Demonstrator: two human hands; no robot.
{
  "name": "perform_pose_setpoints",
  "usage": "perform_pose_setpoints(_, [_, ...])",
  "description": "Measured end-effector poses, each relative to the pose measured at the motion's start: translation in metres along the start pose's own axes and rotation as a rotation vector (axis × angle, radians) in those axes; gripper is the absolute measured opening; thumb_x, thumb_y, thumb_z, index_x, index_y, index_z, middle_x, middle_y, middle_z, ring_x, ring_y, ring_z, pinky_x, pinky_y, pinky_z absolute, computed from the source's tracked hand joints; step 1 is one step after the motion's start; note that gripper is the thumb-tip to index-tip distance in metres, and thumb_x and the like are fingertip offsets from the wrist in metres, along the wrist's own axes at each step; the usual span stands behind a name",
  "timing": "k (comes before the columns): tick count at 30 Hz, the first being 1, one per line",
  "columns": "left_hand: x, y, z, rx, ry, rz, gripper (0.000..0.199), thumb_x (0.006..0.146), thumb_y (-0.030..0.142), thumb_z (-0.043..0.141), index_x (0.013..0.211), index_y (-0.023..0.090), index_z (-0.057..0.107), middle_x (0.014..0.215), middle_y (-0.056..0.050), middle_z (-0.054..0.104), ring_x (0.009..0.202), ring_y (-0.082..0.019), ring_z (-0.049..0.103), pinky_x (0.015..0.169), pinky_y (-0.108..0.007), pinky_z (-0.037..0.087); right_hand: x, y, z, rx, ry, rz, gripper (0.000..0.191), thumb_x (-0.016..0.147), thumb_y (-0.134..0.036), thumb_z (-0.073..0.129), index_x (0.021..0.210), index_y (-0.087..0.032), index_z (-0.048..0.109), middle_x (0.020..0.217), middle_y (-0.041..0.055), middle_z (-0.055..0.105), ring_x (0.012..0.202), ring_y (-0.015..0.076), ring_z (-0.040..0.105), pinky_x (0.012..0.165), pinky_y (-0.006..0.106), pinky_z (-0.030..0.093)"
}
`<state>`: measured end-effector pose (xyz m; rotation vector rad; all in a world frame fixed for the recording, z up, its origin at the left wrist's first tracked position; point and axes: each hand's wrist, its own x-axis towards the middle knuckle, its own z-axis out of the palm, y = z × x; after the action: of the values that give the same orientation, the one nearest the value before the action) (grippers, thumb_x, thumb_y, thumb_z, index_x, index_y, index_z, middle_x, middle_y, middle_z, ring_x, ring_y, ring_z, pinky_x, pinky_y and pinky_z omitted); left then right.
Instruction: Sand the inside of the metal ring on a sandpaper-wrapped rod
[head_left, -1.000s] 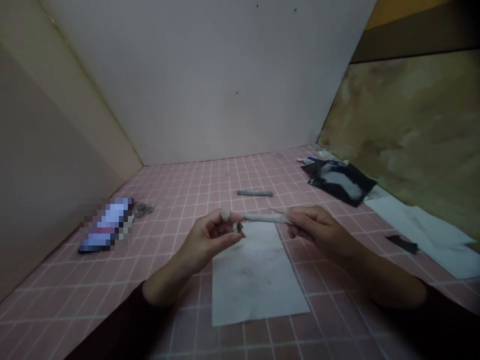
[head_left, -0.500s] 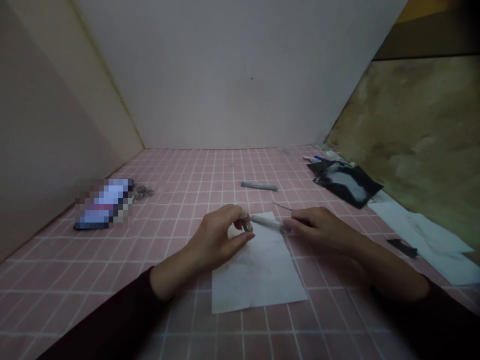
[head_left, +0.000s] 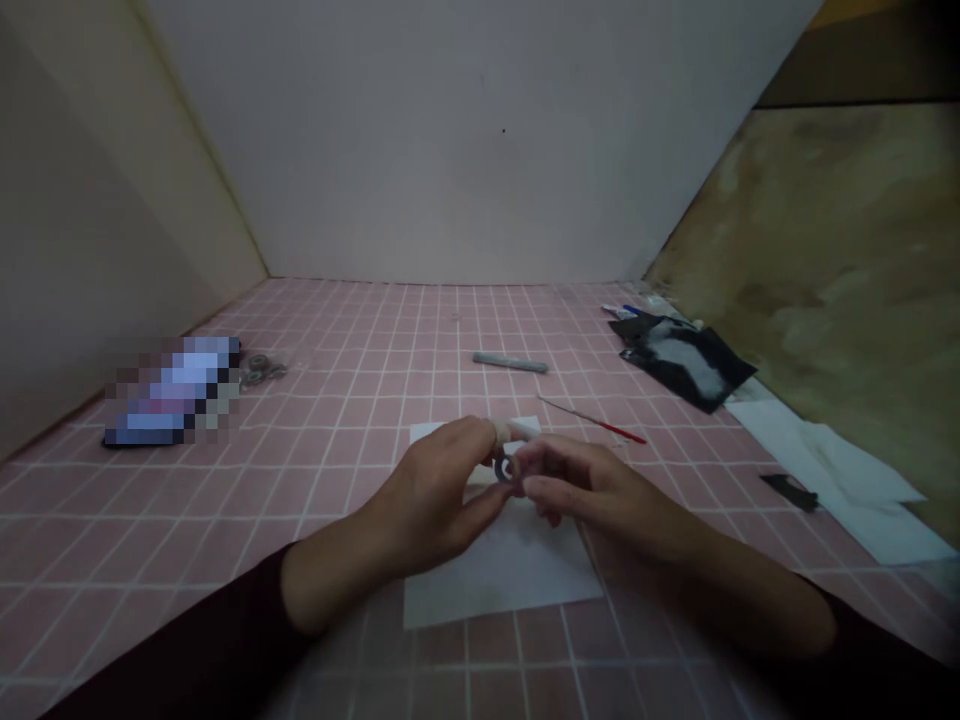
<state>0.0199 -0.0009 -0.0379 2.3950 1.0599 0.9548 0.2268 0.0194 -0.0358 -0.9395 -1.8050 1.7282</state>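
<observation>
A small grey ring stands pinched between the thumb and fingers of my left hand, over a white paper sheet. My right hand is closed at the ring's right side, its thumb and fingertips against it. One of my left fingertips has a pale wrap on it. Behind the fingers a pale grey stick shows in part, the rest hidden. To the right of it lies a thin tool with a red handle.
Another grey stick lies farther back on the pink tiled surface. At left are a phone and several small grey rings. On the right lie a black sheet with pale powder, white papers and a dark scrap.
My right hand has moved left to the ring and let go of the pale grey stick. The red-handled tool now shows in full. The view has shifted slightly.
</observation>
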Motion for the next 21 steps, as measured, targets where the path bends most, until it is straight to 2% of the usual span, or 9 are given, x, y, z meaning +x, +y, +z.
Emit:
perform_pose_setpoints(4, [-0.001,0.004,0.004,0.083,0.000,0.077,0.017,0.085,0.016,0.056,0.100,0.020,0.050,0.095,-0.005,0.062,0.088,-0.020,0.058,0.076,-0.033,0.047,0.003,0.006,0.003,0.191,-0.046,0.038,0.020,0.085,-0.035,0.061,0.088,-0.016,0.063,0.075,0.0004,0.053,0.065,0.0101,0.049,0.060,0.024,0.042])
perform_pose_setpoints(7, [-0.001,0.007,0.004,0.116,0.027,0.111,0.024,0.084,0.013,0.056,0.107,0.018,0.051,0.088,-0.005,0.062,0.083,-0.020,0.057,0.072,-0.033,0.046,0.003,0.009,0.005,0.339,-0.046,0.106,0.021,0.084,-0.035,0.063,0.085,-0.015,0.064,0.066,-0.0010,0.051,0.060,0.0093,0.047,0.059,0.024,0.040])
perform_pose_setpoints(11, [0.000,0.009,0.003,0.131,0.036,0.129,0.018,0.086,0.015,0.056,0.104,0.018,0.054,0.083,-0.004,0.061,0.079,-0.019,0.055,0.071,-0.034,0.045,0.003,0.014,0.008,0.542,-0.082,0.122,0.022,0.085,-0.032,0.064,0.095,-0.013,0.066,0.076,0.0024,0.055,0.065,0.0091,0.050,0.062,0.023,0.041])
perform_pose_setpoints(13, [0.001,0.009,0.002,0.122,0.059,0.157,0.018,0.085,0.016,0.058,0.103,0.017,0.055,0.087,-0.004,0.063,0.084,-0.019,0.056,0.075,-0.035,0.046,0.003,0.016,0.007,0.626,-0.102,0.110,0.021,0.084,-0.030,0.064,0.095,-0.012,0.067,0.084,0.0043,0.056,0.069,0.0093,0.051,0.063,0.023,0.041])
perform_pose_setpoints(17, [0.000,0.014,-0.003,0.115,0.224,0.322,0.026,0.083,0.032,0.066,0.101,0.014,0.056,0.099,-0.009,0.067,0.102,-0.023,0.059,0.090,-0.039,0.045,0.002,0.017,0.002,0.754,-0.096,0.092,0.018,0.085,-0.028,0.064,0.095,-0.013,0.067,0.086,0.0037,0.056,0.071,0.0089,0.051,0.063,0.021,0.042])
perform_pose_setpoints(19, [-0.001,0.017,-0.005,0.129,0.259,0.403,0.027,0.086,0.040,0.061,0.093,0.013,0.059,0.094,-0.008,0.068,0.107,-0.024,0.060,0.095,-0.039,0.042,0.002,0.016,-0.002,0.781,-0.065,0.077,0.016,0.084,-0.027,0.064,0.093,-0.014,0.067,0.085,0.0032,0.056,0.072,0.0087,0.051,0.063,0.020,0.042])
perform_pose_setpoints(21, [-0.003,0.021,-0.004,0.159,0.225,0.456,0.033,0.091,0.044,0.051,0.081,0.014,0.059,0.085,-0.007,0.070,0.109,-0.024,0.060,0.100,-0.039,0.037,0.002,0.015,-0.004,0.797,-0.046,0.056,0.016,0.082,-0.026,0.067,0.091,-0.014,0.067,0.085,0.0027,0.057,0.072,0.0084,0.052,0.064,0.019,0.042])
